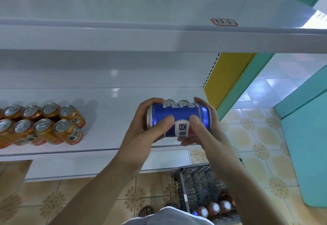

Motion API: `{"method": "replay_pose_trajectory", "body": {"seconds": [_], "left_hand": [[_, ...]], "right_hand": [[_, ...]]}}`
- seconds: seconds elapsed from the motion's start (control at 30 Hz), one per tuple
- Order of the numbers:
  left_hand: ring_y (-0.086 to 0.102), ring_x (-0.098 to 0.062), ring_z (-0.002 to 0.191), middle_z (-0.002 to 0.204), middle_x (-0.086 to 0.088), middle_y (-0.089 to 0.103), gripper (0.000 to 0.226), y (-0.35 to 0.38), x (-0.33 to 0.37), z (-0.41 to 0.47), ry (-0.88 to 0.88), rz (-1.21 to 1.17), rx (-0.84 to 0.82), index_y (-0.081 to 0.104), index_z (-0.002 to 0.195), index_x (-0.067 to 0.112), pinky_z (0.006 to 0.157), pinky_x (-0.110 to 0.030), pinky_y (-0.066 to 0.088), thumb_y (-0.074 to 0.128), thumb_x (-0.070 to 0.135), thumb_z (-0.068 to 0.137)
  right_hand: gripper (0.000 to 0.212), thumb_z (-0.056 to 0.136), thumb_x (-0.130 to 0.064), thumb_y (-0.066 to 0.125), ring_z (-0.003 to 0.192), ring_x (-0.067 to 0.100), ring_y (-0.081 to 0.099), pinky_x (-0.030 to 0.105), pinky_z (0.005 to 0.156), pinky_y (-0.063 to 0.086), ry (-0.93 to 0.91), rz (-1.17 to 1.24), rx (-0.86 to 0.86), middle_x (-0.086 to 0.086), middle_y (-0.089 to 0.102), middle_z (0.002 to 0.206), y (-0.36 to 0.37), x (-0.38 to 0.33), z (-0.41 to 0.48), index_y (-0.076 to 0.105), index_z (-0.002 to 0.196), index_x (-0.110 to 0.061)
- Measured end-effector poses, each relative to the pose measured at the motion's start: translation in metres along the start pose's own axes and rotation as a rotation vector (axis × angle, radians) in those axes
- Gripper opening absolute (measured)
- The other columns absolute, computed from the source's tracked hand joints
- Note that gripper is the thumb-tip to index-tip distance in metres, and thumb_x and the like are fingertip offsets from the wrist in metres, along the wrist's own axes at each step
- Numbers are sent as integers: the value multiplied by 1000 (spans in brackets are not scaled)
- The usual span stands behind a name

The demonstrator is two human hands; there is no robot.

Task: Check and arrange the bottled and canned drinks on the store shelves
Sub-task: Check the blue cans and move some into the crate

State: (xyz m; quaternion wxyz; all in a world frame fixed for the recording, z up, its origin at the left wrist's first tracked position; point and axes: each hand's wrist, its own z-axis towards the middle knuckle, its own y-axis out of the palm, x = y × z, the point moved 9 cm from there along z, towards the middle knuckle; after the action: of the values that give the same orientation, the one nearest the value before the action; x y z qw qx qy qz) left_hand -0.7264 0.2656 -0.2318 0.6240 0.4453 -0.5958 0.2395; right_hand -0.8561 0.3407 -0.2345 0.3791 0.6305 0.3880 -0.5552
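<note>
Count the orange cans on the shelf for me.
8 orange cans stand at the left of the lower shelf: four in the back row, four in the front row. More may lie beyond the left edge.

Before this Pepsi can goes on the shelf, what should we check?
1. Grip: left hand and right hand both hold the Pepsi can: ok.
2. Can upright: not ok, it lies sideways.
3. Bare shelf beside the orange cans: ok.
4. Dents or leaks: cannot tell.
5. Room next to the cans behind it: cannot tell, hands hide it.
</note>
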Motion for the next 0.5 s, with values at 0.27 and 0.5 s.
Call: {"method": "replay_pose_trajectory", "body": {"seconds": [0.27, 0.5], "left_hand": [[61, -5, 118, 127, 11, 62, 53, 11, 15, -7, 155, 149, -124, 53, 130, 28, 81, -21, 56, 75, 24, 83], [44, -10, 139, 146, 15, 51, 72, 24, 9, -13, 261, 413, -350, 42, 146, 27, 108, -21, 41, 76, 21, 82]], "right_hand": [[53, 81, -59, 57, 46, 13, 51, 20, 42, 43, 295, 367, 93, 7, 61, 69, 5, 37, 0, 64, 101, -10], [54, 98, -59, 39, 33, 3, 31, 13, 30, 23, 630, 663, -84, -1, 51, 63, 35, 77, -18, 60, 84, -11]]}}
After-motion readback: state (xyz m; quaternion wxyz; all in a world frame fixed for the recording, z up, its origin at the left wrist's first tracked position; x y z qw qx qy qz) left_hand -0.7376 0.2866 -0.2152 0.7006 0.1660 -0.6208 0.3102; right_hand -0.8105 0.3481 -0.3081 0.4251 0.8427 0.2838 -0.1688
